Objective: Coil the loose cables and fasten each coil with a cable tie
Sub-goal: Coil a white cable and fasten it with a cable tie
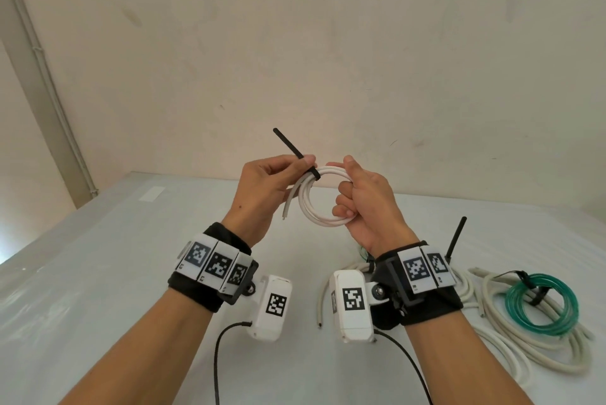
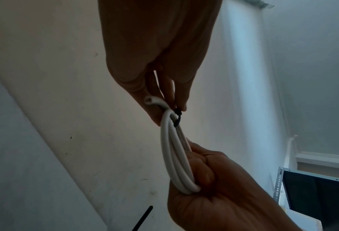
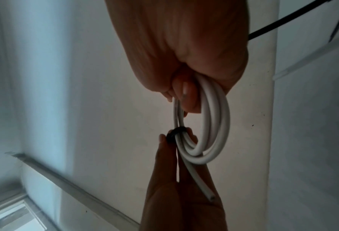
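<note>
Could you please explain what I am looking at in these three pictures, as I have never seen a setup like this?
No machine here: a person works with bare hands and wears three cameras. The big picture comes from the head and looks down at both arms; the other two come from white cameras strapped to each wrist and look along the hand.

The right hand grips a coil of white cable, held up in the air. The left hand pinches a black cable tie that is looped round the coil; its free end sticks up to the left.

On the pale table, to the right, lie loose off-white cables and a green coil already bound with a black tie.
</note>
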